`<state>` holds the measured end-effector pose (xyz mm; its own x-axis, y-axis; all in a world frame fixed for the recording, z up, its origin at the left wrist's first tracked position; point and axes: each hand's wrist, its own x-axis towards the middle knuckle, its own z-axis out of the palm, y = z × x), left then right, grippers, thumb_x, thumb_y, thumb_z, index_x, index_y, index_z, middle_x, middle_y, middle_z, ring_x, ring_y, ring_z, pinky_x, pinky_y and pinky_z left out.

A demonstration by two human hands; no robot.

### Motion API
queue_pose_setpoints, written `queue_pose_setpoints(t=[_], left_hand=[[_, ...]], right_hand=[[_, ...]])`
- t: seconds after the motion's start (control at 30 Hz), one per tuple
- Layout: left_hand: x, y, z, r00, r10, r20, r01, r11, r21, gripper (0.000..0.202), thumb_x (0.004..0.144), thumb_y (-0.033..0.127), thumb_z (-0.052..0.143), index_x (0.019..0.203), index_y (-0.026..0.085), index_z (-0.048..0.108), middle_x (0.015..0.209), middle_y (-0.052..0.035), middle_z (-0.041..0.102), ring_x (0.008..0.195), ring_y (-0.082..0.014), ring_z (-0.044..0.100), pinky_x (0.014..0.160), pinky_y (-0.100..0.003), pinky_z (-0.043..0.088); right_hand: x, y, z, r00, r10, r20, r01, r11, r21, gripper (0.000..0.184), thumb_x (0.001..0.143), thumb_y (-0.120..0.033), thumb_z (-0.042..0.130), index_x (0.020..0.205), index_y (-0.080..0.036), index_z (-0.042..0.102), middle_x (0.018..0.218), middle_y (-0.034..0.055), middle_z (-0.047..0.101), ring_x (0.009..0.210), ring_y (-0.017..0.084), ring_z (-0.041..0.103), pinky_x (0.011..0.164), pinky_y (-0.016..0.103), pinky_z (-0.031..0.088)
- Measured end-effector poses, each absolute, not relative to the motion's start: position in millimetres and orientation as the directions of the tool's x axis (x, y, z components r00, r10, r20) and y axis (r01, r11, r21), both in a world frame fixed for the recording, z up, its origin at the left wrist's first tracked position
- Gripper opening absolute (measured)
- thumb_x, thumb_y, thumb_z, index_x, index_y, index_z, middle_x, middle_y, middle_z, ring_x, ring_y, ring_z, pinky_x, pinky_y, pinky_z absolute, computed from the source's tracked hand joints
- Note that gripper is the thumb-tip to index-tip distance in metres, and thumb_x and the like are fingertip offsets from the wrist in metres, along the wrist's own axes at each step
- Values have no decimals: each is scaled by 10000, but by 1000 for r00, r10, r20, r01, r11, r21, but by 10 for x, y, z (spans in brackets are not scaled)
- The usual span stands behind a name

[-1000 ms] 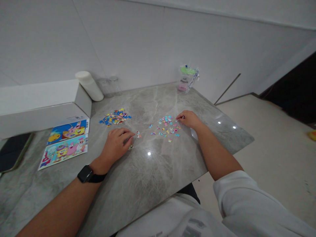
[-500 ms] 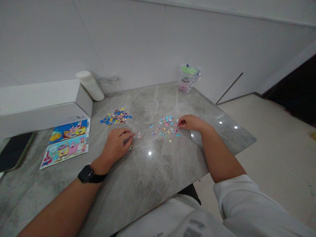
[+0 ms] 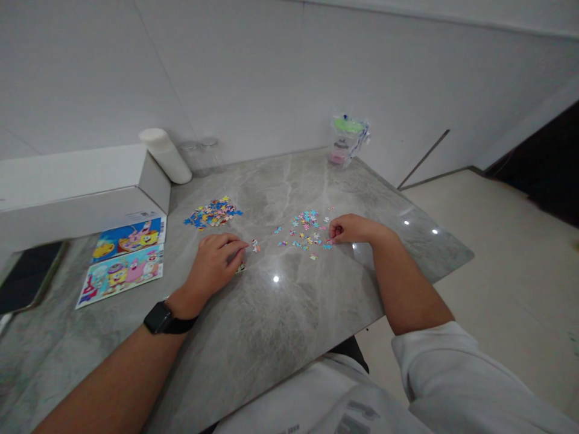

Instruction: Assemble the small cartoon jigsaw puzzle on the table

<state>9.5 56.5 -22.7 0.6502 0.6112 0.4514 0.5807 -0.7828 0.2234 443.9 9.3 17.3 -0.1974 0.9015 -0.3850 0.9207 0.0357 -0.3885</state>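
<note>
Drawn back along the right edge of the scattered puzzle pieces, the right hand sits lower and nearer the person than in the earlier frame, while the left hand keeps its place. From the right hand, the scatter lies directly to the left, spreading across the tabletop; the pieces are small and jumbled, with no common long axis. A blue piece lies just beside its fingertips, on their near side. Its fingers are curled with the tips close together; whether they pinch anything, I cannot tell.

Right is clearly the nearer hand to this scatter. Left is well apart from it, loosely bent, index finger reaching toward a small pale cluster that lies between the two hands; another piece shows by its thumb. Its grip, too, is unclear. Beyond the left hand lies a denser pile.
</note>
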Motion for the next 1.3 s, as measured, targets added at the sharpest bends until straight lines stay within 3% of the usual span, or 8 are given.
queue_pose_setpoints(t=[0.33,0.53,0.77,1.07,1.3], left_hand=[[104,546,-208,648,621,441,583,-777,237,233,1014,291,583,1119,251,787,1128,-69,748,1042,-254,677,963,-441,478],[103,555,-205,655,615,439,571,-783,246,236,1014,294,580,1110,248,791,1110,-71,748,1030,-256,675,953,-442,478],[106,544,-198,646,631,430,589,-770,245,255,1019,309,567,1118,251,795,1123,-76,746,1055,-264,674,976,-462,485],[110,536,-199,636,635,438,595,-765,245,258,1028,324,558,1107,257,794,1125,-75,750,1051,-257,676,987,-461,483],[115,531,-172,622,643,448,600,-758,255,273,1031,334,542,1108,255,792,1114,-78,751,1031,-259,677,962,-458,483]], right_hand=[[4578,78,190,-141,901,-410,929,-22,-369,130,815,-320,752,880,-208,751,893,42,766,813,190,660,692,289,428],[4572,86,165,-152,893,-424,918,-31,-395,219,785,-375,776,931,-212,758,889,39,758,808,188,658,697,284,443],[4640,17,292,-157,874,-459,931,-24,-364,176,778,-328,742,894,-196,745,862,37,741,794,183,639,681,284,422],[4778,-7,312,-38,891,-452,930,-133,-341,168,759,-292,737,900,-205,764,850,40,756,796,198,655,678,289,441],[4548,38,224,-143,901,-409,922,-30,-386,172,763,-292,785,921,-226,770,893,33,770,822,195,679,701,283,453]])
